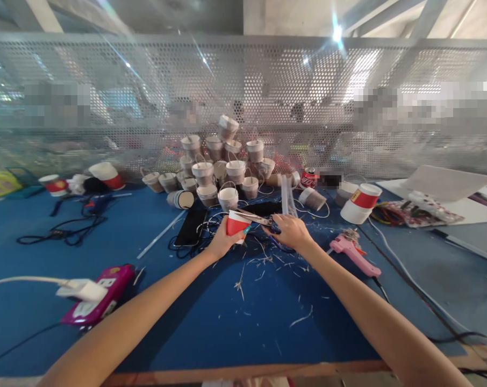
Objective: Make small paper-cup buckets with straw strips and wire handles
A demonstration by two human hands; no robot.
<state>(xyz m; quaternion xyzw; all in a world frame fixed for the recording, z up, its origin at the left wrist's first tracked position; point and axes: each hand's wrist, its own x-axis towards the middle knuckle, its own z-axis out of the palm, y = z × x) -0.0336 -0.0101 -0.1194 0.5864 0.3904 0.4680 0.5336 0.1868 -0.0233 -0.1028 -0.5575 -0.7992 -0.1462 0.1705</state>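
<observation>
My left hand (222, 239) is closed around a red and white paper cup (234, 224), its thumb pressed against the side. In my right hand (288, 230) is a pair of scissors (256, 218), fingers wrapped about the handles. The blades point left and lie at the cup's rim; I cannot tell whether they are cutting into it. Just behind the cup stands a small handled bucket (228, 199), one of a stacked pile of similar pale buckets (203, 173). A black phone (191, 228) lies to the left of my left hand.
A pink glue gun (355, 255) lies right of my right arm. At the left sits a purple power strip (102, 295) with a white plug. More paper cups (364, 196) stand at the right, near a red can (308, 178). Scraps litter the blue table (267, 322); a perforated metal panel (147, 97) rises behind.
</observation>
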